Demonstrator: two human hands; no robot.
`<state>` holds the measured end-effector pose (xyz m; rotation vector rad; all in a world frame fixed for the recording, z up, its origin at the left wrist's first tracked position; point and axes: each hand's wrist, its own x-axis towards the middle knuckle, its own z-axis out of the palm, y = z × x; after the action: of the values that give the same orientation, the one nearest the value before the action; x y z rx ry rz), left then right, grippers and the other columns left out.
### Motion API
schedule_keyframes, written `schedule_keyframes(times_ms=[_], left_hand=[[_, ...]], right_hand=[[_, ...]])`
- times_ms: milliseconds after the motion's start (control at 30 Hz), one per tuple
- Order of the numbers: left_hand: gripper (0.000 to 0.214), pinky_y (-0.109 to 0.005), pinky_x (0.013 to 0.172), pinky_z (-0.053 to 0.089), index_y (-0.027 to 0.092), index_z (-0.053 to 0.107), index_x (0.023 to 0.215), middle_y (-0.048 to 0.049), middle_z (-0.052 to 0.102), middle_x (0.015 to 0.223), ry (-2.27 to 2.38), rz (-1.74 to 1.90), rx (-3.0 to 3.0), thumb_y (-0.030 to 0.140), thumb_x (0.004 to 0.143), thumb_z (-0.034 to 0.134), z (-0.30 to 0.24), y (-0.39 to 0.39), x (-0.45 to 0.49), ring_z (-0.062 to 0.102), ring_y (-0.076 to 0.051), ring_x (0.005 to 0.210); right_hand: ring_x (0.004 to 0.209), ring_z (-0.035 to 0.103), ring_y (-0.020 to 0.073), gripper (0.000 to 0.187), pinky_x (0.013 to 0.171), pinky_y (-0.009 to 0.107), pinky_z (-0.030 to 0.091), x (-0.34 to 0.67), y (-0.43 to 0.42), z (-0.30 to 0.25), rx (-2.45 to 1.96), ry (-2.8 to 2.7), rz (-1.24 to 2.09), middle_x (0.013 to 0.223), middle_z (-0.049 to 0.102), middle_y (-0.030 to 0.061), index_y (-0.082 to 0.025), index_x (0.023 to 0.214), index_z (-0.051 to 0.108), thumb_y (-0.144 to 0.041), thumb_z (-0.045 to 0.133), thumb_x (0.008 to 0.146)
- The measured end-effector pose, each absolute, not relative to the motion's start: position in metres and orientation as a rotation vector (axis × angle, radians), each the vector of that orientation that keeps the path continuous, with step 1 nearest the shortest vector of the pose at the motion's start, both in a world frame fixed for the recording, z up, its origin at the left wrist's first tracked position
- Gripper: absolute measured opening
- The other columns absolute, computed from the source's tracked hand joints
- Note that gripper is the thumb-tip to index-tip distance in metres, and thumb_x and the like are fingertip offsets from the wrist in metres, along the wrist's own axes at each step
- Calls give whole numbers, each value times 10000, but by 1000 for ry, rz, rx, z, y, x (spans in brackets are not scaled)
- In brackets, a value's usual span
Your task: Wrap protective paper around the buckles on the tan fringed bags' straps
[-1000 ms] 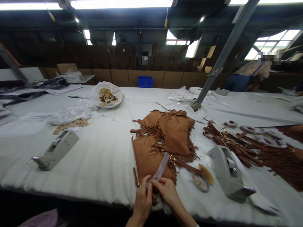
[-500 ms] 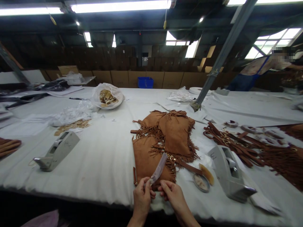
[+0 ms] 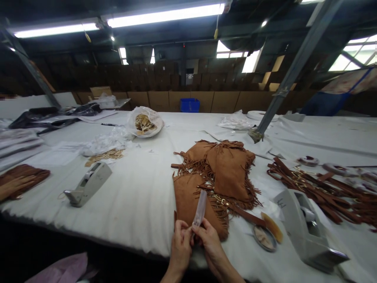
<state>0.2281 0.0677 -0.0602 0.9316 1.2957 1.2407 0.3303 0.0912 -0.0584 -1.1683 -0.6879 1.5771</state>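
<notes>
My left hand [image 3: 180, 245] is closed, pinching the lower end of a narrow strip of clear plastic [image 3: 200, 206]. My right hand [image 3: 211, 241] meets it there, thumb and fingers closed on the same end. The strip stands up from my fingertips, slightly tilted. Just beyond my hands lies a brown suede fringed bag [image 3: 187, 192] at the table's front edge. More fringed bags [image 3: 231, 169] overlap behind it. To the right, a brown strap [image 3: 246, 214] with gold-coloured buckles reaches a round dish [image 3: 265, 237] and a yellowish, flat piece [image 3: 272, 227].
Grey tape dispensers stand left [image 3: 90, 184] and right [image 3: 309, 228]. Brown straps [image 3: 306, 184] with metal hardware lie at right. A plastic bag [image 3: 157, 124] of tan strips sits farther back. A metal post [image 3: 282, 90] rises from the table. At far left, another person's hand [image 3: 14, 186] touches brown material.
My right hand has moved in to pinch the strip's lower end beside my left. The strip is more upright. My view has turned left, and a co-worker's hand shows more at far left.
</notes>
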Motion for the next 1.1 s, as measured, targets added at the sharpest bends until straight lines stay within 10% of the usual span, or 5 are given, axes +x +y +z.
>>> schedule_keyframes(times_ms=[300, 467, 767, 1100], left_hand=[[483, -133, 314, 145, 237, 343, 909, 124, 484, 486, 1089, 1163, 743, 608, 735, 597, -54, 66, 225, 299, -25, 290], [494, -165, 321, 338, 226, 407, 1099, -18, 668, 874, 1330, 1299, 730, 586, 793, 550, -52, 48, 195, 524, -61, 384], [329, -182, 447, 419, 121, 612, 873, -32, 646, 650, 1066, 1162, 56, 439, 801, 657, -67, 59, 189, 595, -103, 499], [309, -270, 740, 475, 169, 677, 899, -45, 685, 811, 1482, 1455, 855, 447, 768, 660, -57, 58, 193, 621, -200, 800]], right_hand=[[346, 410, 50, 551, 335, 171, 221, 319, 93, -50, -1101, -710, 1642, 700, 656, -17, -196, 983, 516, -405, 773, 543], [403, 357, 39, 646, 383, 161, 210, 322, 93, -34, -1062, -525, 1669, 659, 602, -50, -191, 1145, 485, -266, 740, 556], [393, 225, 21, 642, 390, 157, 161, 322, 91, -35, -1007, -377, 1797, 584, 483, -98, -208, 1168, 501, -229, 702, 560], [362, 399, 108, 424, 387, 233, 268, 362, 95, -48, -1632, -1179, 1367, 396, 471, -40, -175, 618, 591, -595, 637, 659]])
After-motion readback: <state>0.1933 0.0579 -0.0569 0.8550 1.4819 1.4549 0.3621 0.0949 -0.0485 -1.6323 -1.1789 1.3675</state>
